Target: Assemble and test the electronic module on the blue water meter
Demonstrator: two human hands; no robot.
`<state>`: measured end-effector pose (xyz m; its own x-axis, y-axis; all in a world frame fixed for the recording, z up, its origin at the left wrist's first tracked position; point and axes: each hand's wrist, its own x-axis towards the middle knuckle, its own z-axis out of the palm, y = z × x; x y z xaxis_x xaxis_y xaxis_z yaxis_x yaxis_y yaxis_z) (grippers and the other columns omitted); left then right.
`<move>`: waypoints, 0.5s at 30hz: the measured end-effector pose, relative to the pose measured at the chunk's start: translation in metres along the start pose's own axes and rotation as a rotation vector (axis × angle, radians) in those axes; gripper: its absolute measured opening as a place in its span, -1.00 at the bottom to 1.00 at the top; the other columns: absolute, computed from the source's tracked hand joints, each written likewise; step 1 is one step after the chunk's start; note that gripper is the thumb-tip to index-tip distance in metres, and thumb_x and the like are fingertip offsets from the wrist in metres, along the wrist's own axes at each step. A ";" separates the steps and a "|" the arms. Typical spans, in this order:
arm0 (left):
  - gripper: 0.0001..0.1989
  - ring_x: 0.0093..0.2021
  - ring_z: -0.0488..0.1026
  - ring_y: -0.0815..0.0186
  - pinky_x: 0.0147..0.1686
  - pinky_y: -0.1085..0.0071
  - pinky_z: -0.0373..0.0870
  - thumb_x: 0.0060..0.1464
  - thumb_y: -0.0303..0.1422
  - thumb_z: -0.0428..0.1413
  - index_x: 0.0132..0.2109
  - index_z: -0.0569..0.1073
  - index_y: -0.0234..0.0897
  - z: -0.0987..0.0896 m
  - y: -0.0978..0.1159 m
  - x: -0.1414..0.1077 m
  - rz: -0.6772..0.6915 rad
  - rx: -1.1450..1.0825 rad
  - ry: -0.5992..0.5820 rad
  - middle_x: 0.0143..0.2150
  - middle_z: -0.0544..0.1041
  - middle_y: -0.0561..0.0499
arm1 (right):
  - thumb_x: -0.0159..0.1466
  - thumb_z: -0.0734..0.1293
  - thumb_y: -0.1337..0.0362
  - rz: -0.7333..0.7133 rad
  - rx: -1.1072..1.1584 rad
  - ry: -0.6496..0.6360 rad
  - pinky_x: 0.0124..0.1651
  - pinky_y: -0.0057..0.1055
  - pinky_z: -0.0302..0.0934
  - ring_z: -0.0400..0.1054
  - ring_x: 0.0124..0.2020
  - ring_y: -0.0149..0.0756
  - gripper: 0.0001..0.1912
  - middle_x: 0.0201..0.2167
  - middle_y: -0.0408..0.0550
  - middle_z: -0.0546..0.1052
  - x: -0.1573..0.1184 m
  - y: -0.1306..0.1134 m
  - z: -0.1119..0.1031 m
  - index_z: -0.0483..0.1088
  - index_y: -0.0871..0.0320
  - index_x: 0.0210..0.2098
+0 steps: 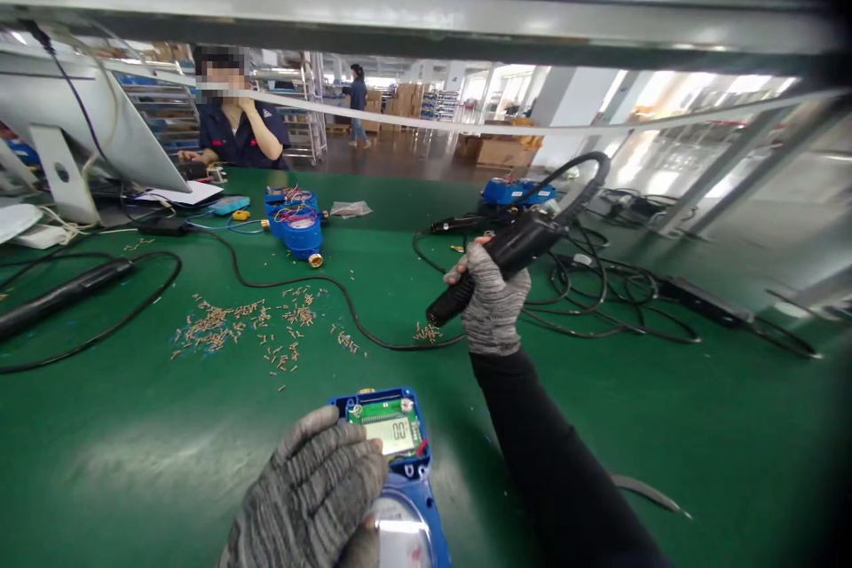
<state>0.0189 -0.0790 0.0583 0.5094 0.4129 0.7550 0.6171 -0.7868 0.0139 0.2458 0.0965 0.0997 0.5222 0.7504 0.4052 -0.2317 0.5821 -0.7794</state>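
A blue water meter [426,510] lies at the near edge of the view, its upper box uncovered to show a green circuit board and a lit display [392,435]. My left hand [319,479], in a grey knit glove, grips the meter from its left side, fingers covering part of the board. My right hand [493,297], gloved alike with bare fingertips, is wrapped round a black corded electric screwdriver [523,241]. The tool tilts down to the left, its tip close to a small heap of screws [427,333]. Whether the tip touches them I cannot tell.
Loose screws [213,326] lie scattered left of centre. Beyond them stand blue meters [301,226] with wires. Tangled black cables [599,284] cover the right side; a monitor [86,115] stands left. A metal shelf beam [426,4] crosses overhead. A co-worker [240,129] sits opposite.
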 end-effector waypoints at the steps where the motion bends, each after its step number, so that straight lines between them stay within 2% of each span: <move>1: -0.71 -0.06 0.60 0.29 0.22 0.26 0.41 0.17 -0.40 0.09 0.05 0.48 -0.17 0.000 -0.001 0.000 -0.001 0.002 -0.005 -0.13 0.67 0.06 | 0.07 0.50 0.18 -0.006 -0.014 0.001 -0.58 -0.47 0.25 0.30 -0.65 -0.46 -0.70 -0.62 -0.34 0.39 0.000 0.004 0.001 0.40 0.12 -0.27; 10: -0.71 -0.06 0.59 0.32 0.22 0.30 0.40 0.20 -0.38 0.10 0.07 0.49 -0.14 0.002 -0.002 0.002 -0.005 -0.010 0.006 -0.11 0.67 0.07 | 0.05 0.52 0.16 -0.002 -0.090 -0.017 -0.58 -0.43 0.28 0.30 -0.68 -0.44 -0.67 -0.63 -0.32 0.41 0.001 0.022 0.001 0.42 0.15 -0.27; 15: -0.69 -0.07 0.59 0.32 0.22 0.31 0.40 0.19 -0.39 0.09 0.07 0.48 -0.16 0.002 -0.001 0.003 -0.015 0.003 0.014 -0.12 0.66 0.06 | 0.04 0.51 0.20 0.001 -0.020 -0.001 -0.59 -0.45 0.25 0.29 -0.67 -0.45 -0.70 -0.61 -0.32 0.41 0.001 0.010 0.004 0.40 0.14 -0.30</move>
<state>0.0215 -0.0758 0.0592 0.4915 0.4184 0.7638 0.6264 -0.7792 0.0238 0.2409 0.1045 0.0938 0.5209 0.7515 0.4049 -0.2156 0.5748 -0.7894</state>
